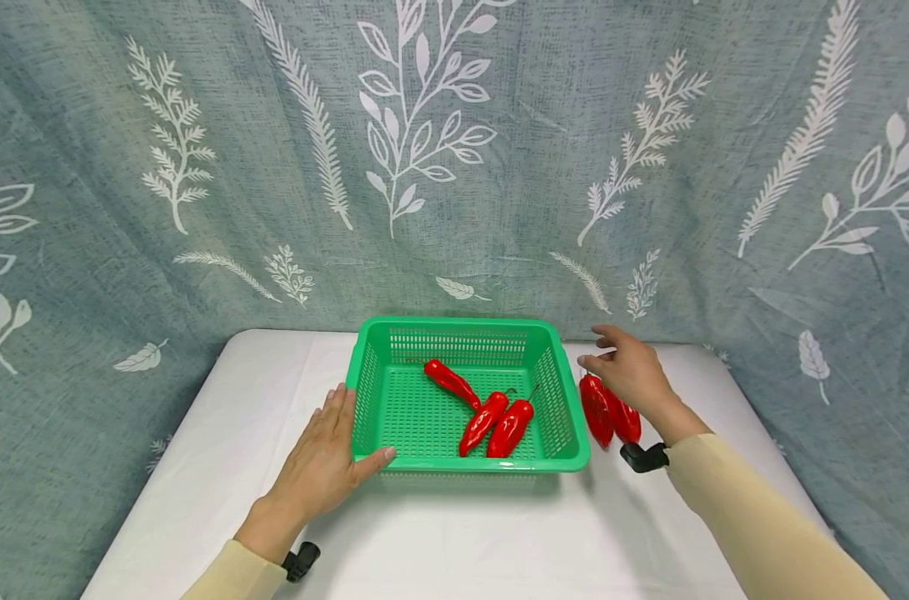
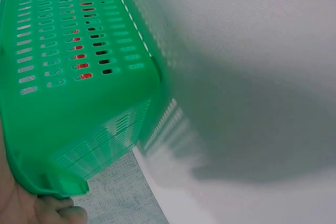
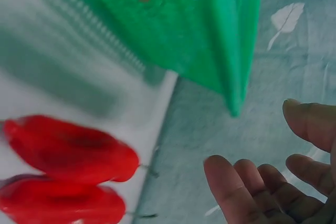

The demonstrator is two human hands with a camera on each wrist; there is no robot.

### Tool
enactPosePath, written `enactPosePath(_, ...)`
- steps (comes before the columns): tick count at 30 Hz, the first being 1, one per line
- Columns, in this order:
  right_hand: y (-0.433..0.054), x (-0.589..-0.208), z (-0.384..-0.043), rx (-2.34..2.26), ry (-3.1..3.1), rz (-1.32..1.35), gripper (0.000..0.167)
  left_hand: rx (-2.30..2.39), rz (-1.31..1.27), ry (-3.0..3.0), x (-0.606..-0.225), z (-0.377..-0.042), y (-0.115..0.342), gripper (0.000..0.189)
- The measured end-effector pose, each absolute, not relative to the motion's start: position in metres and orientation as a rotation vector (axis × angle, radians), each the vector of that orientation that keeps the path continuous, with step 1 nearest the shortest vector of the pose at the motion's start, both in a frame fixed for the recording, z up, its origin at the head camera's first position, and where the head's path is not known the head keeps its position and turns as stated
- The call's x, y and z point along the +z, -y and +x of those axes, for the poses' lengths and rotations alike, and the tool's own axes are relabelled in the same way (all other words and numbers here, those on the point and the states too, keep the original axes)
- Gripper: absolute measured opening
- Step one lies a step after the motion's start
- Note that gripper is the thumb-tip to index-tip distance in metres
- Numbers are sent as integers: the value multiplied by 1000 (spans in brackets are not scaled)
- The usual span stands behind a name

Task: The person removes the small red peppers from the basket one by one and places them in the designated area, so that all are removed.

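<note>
A green plastic basket [image 1: 454, 465] with slotted walls stands on the table, holding three glossy red chili peppers, one of them [image 1: 511, 428] near its front right corner. My left hand [image 1: 321, 450] rests at the basket's front left corner, fingers extended along the left side and thumb over the front rim. In the left wrist view its fingers [image 2: 58, 211] show beside the rim's end. Right of the basket, two more red peppers [image 3: 73, 148] lie side by side on the cloth. Above their stem ends hovers my right hand [image 1: 628, 371], fingers spread and nothing between them.
White cloth covers the table [image 1: 454, 542]. Behind it hangs a grey-green curtain [image 1: 514, 208] with white leaf prints, close to the basket's back rim. A black wrist strap piece [image 1: 644, 457] sits at my right cuff.
</note>
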State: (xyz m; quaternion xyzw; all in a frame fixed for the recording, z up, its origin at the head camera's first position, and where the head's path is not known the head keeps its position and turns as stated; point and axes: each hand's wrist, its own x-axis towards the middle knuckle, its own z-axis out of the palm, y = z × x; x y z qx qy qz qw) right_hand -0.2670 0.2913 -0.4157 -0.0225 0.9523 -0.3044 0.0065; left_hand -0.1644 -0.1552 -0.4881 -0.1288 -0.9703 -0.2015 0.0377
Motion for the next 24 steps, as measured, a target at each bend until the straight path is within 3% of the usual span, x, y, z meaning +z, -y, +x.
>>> enactPosePath(15, -224, -387, -291, -842, -2978, -339, 66, -619, -395, 2973, -488, -164, 154, 112)
enactPosePath(24, -167, -400, -314, -706, -2897, -499, 65, -654, -377, 2994, -488, -165, 156, 114)
